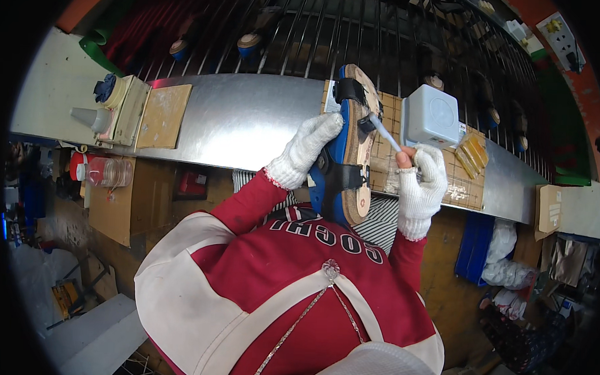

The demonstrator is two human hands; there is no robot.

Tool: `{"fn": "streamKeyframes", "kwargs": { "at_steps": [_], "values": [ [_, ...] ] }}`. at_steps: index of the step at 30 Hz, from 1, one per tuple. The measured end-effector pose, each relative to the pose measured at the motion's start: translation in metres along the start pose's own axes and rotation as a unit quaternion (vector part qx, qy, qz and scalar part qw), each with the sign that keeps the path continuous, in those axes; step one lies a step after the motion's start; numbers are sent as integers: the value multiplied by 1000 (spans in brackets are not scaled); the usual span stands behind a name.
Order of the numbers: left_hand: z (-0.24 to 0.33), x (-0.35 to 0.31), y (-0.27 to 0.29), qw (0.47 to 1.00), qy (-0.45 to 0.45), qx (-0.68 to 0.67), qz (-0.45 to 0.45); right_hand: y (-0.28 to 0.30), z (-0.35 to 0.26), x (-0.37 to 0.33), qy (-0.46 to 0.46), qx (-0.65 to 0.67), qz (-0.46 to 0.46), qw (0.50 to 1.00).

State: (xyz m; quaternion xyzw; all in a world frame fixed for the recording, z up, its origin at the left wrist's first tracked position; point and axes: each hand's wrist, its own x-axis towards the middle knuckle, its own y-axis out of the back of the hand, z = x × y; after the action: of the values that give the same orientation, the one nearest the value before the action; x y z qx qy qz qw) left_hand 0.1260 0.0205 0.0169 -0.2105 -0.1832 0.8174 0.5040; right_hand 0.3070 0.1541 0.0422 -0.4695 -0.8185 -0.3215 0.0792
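A sandal (358, 150) with a cork footbed, a blue sole and black straps stands nearly upright in front of my chest. My left hand (308, 148), in a white knitted glove, grips it along its blue side. In my gloved right hand (421, 188), bare fingertips close on a slim tool with a pale handle (385, 133), probably a small brush. Its far end meets the sandal's inner face beside a short black strap. Whether the dark part there belongs to the tool or to the strap is hard to tell.
Beyond the metal bench edge (216, 118) runs a rack of metal rods (319, 29), with several sandals on it. Right of the sandal, a white box (432, 115) and a yellowish block (472, 156) rest on a checked board (384, 170). A tan board (164, 116) lies left.
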Motion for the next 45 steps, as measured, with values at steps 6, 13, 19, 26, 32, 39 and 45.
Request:
{"fn": "streamKeyframes", "kwargs": {
  "at_steps": [6,13,19,26,32,39,45],
  "values": [
    [5,-5,-1,998,-36,44,-16,3,-8,17,120,-151,49,980],
    [10,0,1,997,-39,63,-28,1,-3,18,137,-117,47,983],
    [6,9,1,998,-33,52,-17,4,11,4,102,-68,20,992],
    [8,22,6,1000,-21,12,-4,8,14,-6,98,-87,-7,991],
    [17,35,9,998,-49,40,15,10,16,-10,97,-71,-17,993],
    [21,37,2,996,-38,72,20,12,22,-16,95,-53,-6,994],
    [16,40,5,997,-2,72,-3,17,26,-27,122,-68,4,990]
  ]
}}
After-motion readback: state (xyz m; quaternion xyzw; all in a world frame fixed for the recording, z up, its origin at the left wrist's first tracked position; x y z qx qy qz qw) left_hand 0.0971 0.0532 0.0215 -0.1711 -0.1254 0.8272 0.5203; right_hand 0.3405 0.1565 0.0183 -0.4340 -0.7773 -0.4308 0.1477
